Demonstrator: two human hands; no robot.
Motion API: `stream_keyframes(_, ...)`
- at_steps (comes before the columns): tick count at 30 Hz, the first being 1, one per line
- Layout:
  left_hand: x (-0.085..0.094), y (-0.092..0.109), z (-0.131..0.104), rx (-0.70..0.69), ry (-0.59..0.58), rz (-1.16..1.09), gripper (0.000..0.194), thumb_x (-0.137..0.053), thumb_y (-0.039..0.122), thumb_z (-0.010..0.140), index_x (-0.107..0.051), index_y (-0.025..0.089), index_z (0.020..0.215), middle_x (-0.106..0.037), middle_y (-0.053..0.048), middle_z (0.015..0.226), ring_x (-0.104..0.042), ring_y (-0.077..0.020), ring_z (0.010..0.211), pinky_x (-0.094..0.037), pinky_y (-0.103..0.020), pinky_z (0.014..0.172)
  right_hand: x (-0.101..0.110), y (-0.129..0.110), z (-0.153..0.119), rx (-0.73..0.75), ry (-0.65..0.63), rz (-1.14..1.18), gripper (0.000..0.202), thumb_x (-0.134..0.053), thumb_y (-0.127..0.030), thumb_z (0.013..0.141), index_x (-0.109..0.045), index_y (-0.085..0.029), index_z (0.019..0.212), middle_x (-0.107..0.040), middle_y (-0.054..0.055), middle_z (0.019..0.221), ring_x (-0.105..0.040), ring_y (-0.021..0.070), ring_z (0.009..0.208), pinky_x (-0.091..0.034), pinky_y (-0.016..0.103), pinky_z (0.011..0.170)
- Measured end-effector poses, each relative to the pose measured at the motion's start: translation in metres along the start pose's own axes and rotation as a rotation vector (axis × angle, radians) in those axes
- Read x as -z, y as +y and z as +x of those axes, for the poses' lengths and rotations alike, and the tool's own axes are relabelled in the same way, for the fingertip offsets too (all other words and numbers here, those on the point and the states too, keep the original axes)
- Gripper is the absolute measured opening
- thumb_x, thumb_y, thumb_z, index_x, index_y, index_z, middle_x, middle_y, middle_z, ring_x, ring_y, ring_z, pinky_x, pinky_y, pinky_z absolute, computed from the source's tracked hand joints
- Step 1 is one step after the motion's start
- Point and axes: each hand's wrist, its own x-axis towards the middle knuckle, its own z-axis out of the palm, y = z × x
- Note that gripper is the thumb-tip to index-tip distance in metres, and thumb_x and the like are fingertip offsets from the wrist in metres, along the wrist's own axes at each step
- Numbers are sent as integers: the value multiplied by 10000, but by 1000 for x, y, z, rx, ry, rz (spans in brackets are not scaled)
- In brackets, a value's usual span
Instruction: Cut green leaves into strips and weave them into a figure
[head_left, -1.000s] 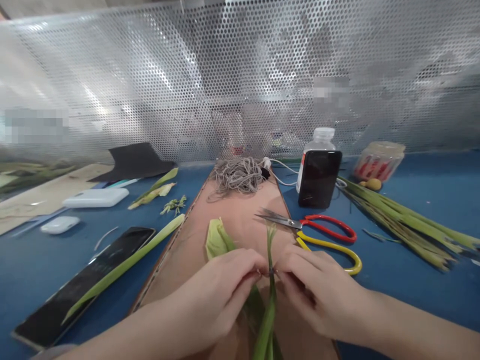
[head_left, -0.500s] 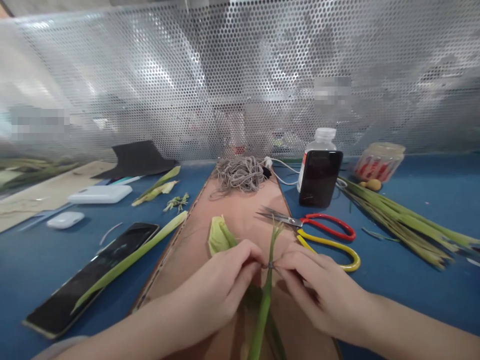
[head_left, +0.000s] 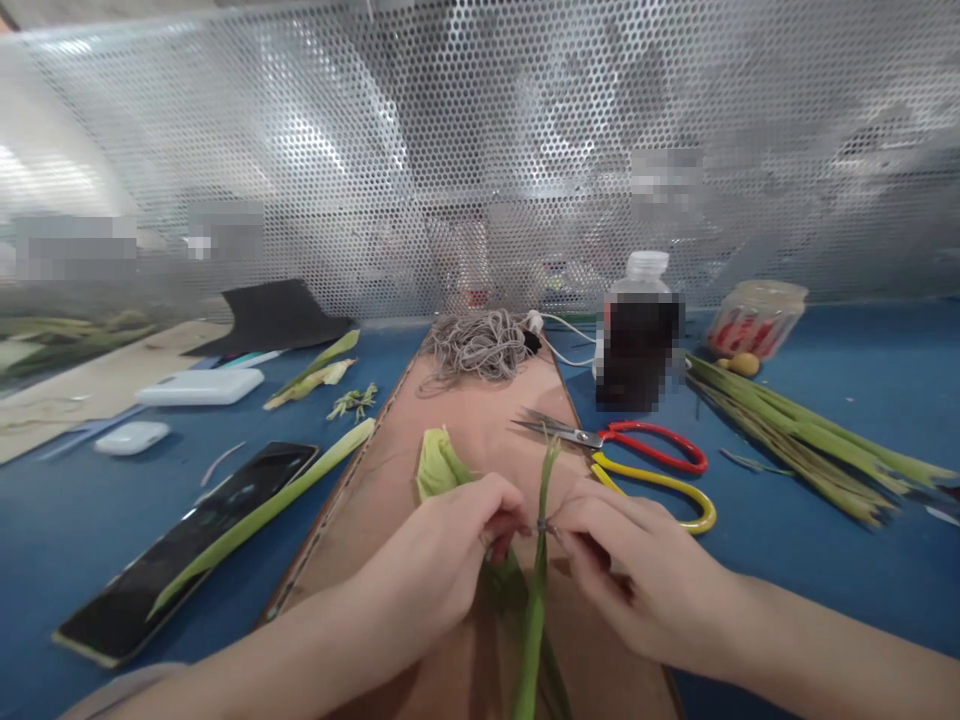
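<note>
A long green leaf strip [head_left: 534, 610] runs upright between my hands, with a thin grey string [head_left: 541, 526] tied around it near its top. On the left, my left hand [head_left: 469, 535] is closed in a pinch at one end of the string. My right hand [head_left: 634, 555] pinches the other side, close against the leaf. A pale green folded leaf [head_left: 435, 462] lies just behind my left hand. Behind my right hand lie scissors [head_left: 600, 440] with one red and one yellow handle, blades parted.
A brown board [head_left: 480, 420] bears a heap of grey cord [head_left: 480, 345]. To the left lie a black phone [head_left: 225, 520] with a leaf strip across it and a white case [head_left: 133, 437]. Rightward are a bottle [head_left: 646, 268], a leaf bundle [head_left: 802, 430] and a clear jar [head_left: 757, 318].
My hands stay almost in place at the string. The left fingers have curled and lifted slightly, and the view has shifted a little.
</note>
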Motion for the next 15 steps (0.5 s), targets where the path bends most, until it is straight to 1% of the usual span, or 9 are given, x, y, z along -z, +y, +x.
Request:
stream_keyframes(2,0,1,0,3,6,23,226,-352,-3,693,-444,200,730,-514,36,651,-467,-105,589,-348,-186,545,0,0,-1,5,-2,-2,149,-356,-77,786,-443,-172,711,-492,15,652,-414,116,562,-311,227,495)
stream_keyframes(4,0,1,-1,17,2,27,227,-350,-6,689,-448,196,726,-521,33,661,-465,-103,590,-346,-187,547,0,1,-2,6,-9,1,148,-359,-73,781,-443,-172,711,-487,13,648,-409,116,557,-307,228,492)
stream_keyframes(8,1,-1,0,35,-18,-17,210,-349,22,741,-470,193,750,-517,30,662,-472,-106,600,-360,-194,564,-1,4,-3,-7,-10,3,157,-348,-87,807,-466,-170,743,-505,26,676,-438,126,590,-332,234,518)
stream_keyframes(11,2,-1,2,46,-55,-131,176,-342,107,821,-491,194,785,-539,23,695,-510,-114,659,-389,-206,625,-1,4,-2,-24,21,-36,173,-334,-101,828,-489,-167,791,-528,40,710,-464,136,626,-354,239,542)
stream_keyframes(13,1,0,3,67,-57,-245,150,-358,185,850,-506,197,830,-569,13,767,-534,-123,734,-404,-216,679,0,2,0,-36,50,-86,168,-346,-109,826,-492,-169,768,-527,33,689,-459,130,593,-341,230,510)
stream_keyframes(15,-1,1,4,118,-37,-355,127,-404,258,846,-512,199,875,-584,1,834,-542,-137,800,-414,-230,714,-1,0,1,-26,81,-139,164,-366,-121,819,-490,-170,724,-518,18,646,-438,117,539,-311,223,469)
